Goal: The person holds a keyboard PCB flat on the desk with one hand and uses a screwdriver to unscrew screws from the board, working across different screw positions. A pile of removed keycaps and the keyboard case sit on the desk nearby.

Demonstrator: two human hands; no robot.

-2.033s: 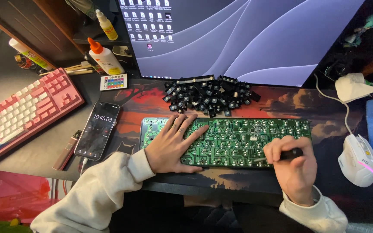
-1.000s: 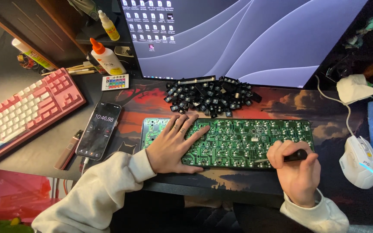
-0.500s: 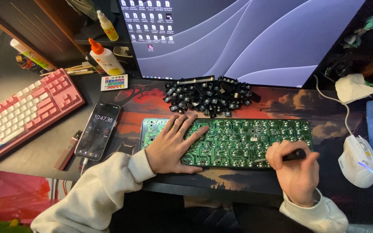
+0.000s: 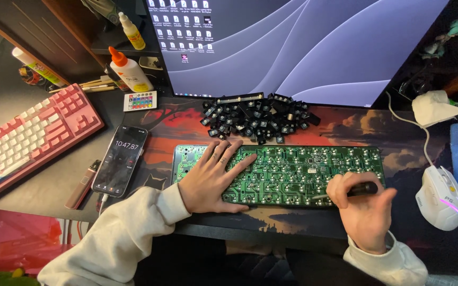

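Green circuit board (image 4: 303,175) lies on the desk mat (image 4: 176,127) before the monitor (image 4: 303,47).
Left hand (image 4: 213,177) presses flat, open, on its left end; right hand (image 4: 364,209) closes around a black tool (image 4: 356,189) at its right edge.

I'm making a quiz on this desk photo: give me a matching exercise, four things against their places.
Things:
1. left hand
2. right hand
3. pile of black switches
4. phone

Places:
A. between monitor and board
B. flat on the green circuit board
C. left of the board
D. gripping a black tool

Pairs: 1-B, 2-D, 3-A, 4-C
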